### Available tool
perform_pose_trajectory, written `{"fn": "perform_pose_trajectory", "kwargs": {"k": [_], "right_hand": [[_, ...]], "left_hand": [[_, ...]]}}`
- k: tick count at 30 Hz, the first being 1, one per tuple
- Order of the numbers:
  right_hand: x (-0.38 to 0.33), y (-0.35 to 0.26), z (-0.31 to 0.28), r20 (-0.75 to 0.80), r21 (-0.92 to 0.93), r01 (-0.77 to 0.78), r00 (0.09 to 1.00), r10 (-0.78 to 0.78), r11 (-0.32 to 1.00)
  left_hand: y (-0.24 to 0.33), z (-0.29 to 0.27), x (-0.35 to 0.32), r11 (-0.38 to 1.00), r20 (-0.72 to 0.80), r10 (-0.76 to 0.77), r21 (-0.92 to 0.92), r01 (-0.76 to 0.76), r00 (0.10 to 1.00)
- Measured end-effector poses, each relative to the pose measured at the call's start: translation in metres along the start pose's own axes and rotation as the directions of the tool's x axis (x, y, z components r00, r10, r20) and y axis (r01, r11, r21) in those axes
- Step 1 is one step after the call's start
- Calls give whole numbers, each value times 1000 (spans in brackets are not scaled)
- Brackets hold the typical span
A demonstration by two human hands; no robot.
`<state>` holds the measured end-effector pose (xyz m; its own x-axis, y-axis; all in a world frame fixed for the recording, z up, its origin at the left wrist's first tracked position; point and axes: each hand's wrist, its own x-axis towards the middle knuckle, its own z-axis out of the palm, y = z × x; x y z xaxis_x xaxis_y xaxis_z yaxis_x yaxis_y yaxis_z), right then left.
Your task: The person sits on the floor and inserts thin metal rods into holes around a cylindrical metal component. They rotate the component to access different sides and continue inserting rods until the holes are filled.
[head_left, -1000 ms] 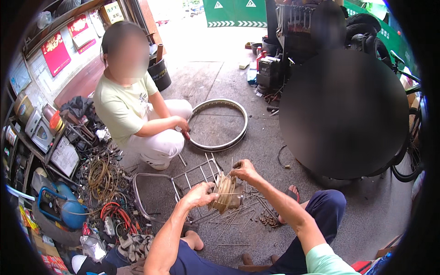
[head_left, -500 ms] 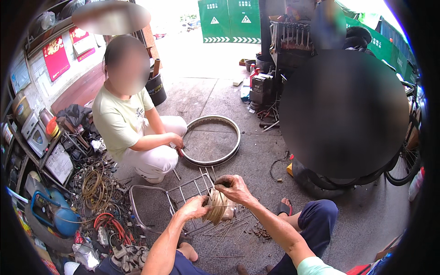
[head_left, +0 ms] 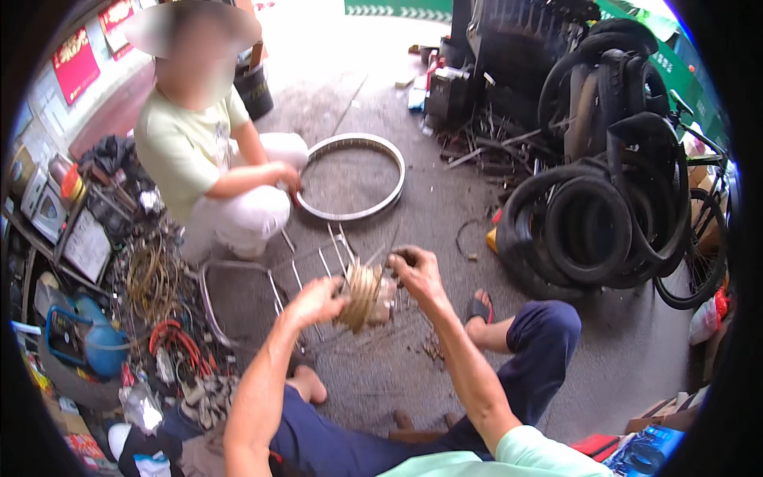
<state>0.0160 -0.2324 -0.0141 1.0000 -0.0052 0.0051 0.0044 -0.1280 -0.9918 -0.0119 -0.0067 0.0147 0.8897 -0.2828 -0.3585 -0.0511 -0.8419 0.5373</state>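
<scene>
At the bottom of the frame the person's knees, in dark blue trousers, are spreading apart, which is leaving a working space between them over the concrete floor (head_left: pixel 381 381). Just above that space, in the middle of the frame, both hands are holding up a wheel hub (head_left: pixel 367 296) with a fan of thin spokes sticking out of it. The left hand (head_left: pixel 316 300) is curling closed around the hub's near side, seemingly steadying it. The right hand (head_left: pixel 420 273) is gripping the far side, fingers folded shut over the end. Held this way, off the floor and at chest height, the hub is sitting where both hands can turn it. How the spokes are seated in the hub is hard to make out, as the fingers are covering much of it.

Just behind the hub a wire rack (head_left: pixel 262 278) is lying flat on the floor, partly hidden by the left forearm. Left of it a heap of cables and tools (head_left: pixel 159 318) is blurring into clutter.

Further up, another person in a pale green shirt (head_left: pixel 183 151) is squatting, one hand resting at the edge of a bare wheel rim (head_left: pixel 351 176) lying flat on the floor; what that hand is doing is unclear.

At the upper right, tyres (head_left: pixel 604 222) are leaning stacked together, their far ends cut off by the dark rim of the frame.
</scene>
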Motion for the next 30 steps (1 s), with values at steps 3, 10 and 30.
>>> {"fn": "perform_pose_trajectory", "kwargs": {"k": [3,10,30], "right_hand": [[7,26,-3,93,61,-209,975,203,976],[8,16,8,208,-259,-133,960,189,957],[52,44,35,-40,-60,-414,910,412,908]], "left_hand": [[1,3,4,999,-31,45,-26,-45,999],[-39,20,2,943,34,105,-322,-89,994],[-10,41,3,956,-56,-129,-272,110,990]]}}
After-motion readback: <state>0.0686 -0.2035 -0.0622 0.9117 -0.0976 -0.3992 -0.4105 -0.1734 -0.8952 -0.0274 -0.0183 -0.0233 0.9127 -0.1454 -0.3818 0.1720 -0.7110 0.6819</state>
